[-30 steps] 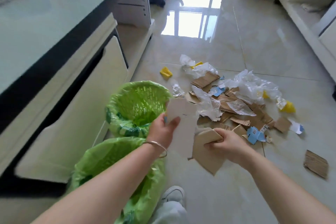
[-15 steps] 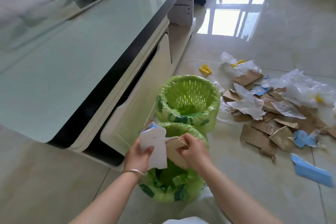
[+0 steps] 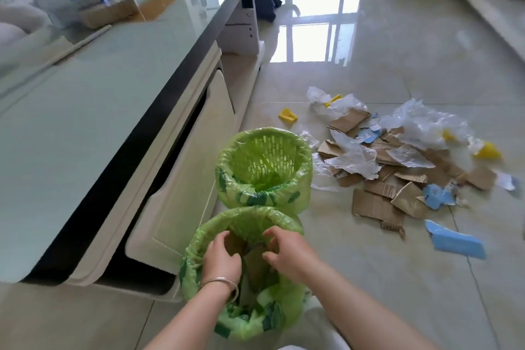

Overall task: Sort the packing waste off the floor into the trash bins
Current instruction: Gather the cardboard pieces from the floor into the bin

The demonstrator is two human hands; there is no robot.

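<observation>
Both hands are hovering over the mouth of the near trash bin (image 3: 199, 253), a basket lined with a green bag. Brown cardboard pieces (image 3: 257, 267) are standing inside it, their long axis running roughly up and down, top edges pointing toward the rim between the two hands. The left hand (image 3: 223, 257), with a metal bangle (image 3: 220, 283) at the wrist, is sitting just left of the cardboard, fingers curling down into the bin; whether its grip is pinching a piece or holding nothing cannot be told. The right hand (image 3: 288, 253) is hanging just right of the cardboard with fingers loosely curled and spread, a relaxed grip holding nothing visible.

Just beyond, touching the near bin, the far trash bin (image 3: 301, 150) is standing upright, its green slotted basket wall showing through the liner. To the right, on the tiled floor (image 3: 369, 293), the waste pile (image 3: 397, 162) is lying: torn cardboard, clear plastic film, blue card scraps and yellow bits. A blue card piece (image 3: 454, 243) is lying apart, nearer the person. On the left, the glass-topped surface (image 3: 85, 111) is crowding both bins, with a cardboard box (image 3: 109, 14) on its far end.
</observation>
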